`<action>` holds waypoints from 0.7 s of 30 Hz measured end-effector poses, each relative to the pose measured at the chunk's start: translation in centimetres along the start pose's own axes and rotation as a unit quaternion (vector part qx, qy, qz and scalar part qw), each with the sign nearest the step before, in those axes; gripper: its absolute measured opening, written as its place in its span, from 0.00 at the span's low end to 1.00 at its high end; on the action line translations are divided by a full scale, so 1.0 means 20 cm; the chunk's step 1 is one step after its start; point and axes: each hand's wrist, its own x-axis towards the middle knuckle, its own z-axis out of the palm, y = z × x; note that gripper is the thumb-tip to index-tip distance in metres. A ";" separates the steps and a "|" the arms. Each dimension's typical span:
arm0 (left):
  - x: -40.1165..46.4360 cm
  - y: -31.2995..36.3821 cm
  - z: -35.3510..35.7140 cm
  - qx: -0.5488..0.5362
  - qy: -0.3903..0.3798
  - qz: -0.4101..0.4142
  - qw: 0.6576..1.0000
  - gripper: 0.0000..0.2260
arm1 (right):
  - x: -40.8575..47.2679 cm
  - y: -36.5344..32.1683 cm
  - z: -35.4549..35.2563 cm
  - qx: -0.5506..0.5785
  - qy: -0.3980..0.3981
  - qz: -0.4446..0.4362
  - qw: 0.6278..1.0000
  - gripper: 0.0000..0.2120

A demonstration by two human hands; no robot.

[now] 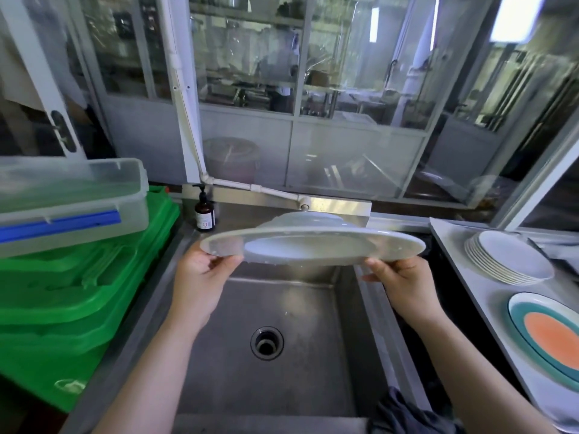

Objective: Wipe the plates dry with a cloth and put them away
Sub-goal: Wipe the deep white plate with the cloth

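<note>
- Our left hand [203,270] and right hand [398,277] pinch the wet plate [313,245] by opposite rims, over the sink [282,308] so drips fall there.
- The cloth [404,411] waits at the sink's near right corner (untouched).

Steel sink [238,386], drain [267,343] at centre. Brown pump bottle [205,212] on the back left corner. Stacked green crates [78,296] left of sink, clear lidded box [72,198] on top. White pipe [188,120] along the glass partition [344,89] behind.
</note>
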 end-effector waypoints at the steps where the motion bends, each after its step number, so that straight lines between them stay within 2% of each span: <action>1: -0.01 0.01 0.00 -0.002 0.000 0.004 1.000 0.07 | -0.01 0.00 0.00 -0.003 0.001 0.001 1.000 0.07; 3: -0.02 0.02 -0.01 0.002 0.001 0.011 1.000 0.06 | -0.01 -0.01 0.01 -0.016 0.004 0.000 1.000 0.09; 5: -0.03 0.03 -0.03 0.000 0.009 0.020 1.000 0.06 | 0.01 -0.02 0.03 -0.002 0.000 0.007 1.000 0.05; 11: 0.00 0.06 -0.07 -0.041 0.051 0.037 0.997 0.12 | 0.13 -0.09 0.10 0.032 -0.027 -0.007 0.999 0.04; 15: 0.03 0.08 -0.09 -0.052 0.056 0.051 0.996 0.14 | 0.18 -0.12 0.10 0.005 -0.037 -0.024 0.999 0.02; 19: 0.03 0.10 -0.08 -0.055 0.060 0.057 0.995 0.15 | 0.18 -0.13 0.07 -0.015 -0.052 -0.058 0.997 0.12; 21: 0.01 0.11 -0.05 -0.049 0.057 0.056 0.996 0.16 | 0.18 -0.11 0.04 -0.012 -0.048 -0.046 0.998 0.07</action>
